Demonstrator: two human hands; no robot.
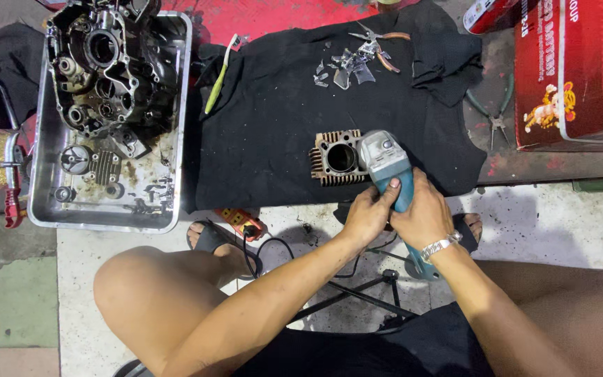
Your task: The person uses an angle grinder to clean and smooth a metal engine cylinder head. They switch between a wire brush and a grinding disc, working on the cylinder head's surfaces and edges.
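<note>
A finned engine cylinder (336, 158), rusty brown with a round bore, lies on a black cloth (280, 119) spread on the floor. The grey head of a teal angle grinder (384, 160) rests against the cylinder's right side. My left hand (366, 215) and my right hand (421, 209) both wrap the grinder's teal body, side by side, just below the cloth's near edge. A metal bracelet is on my right wrist.
A metal tray (43, 209) at left holds a dirty engine crankcase (106, 63) and small parts. A green-handled brush (218, 77), metal scraps and pliers (375, 42) lie on the cloth. A red box (567, 70) stands right. An orange power strip (244, 222) sits by my knee.
</note>
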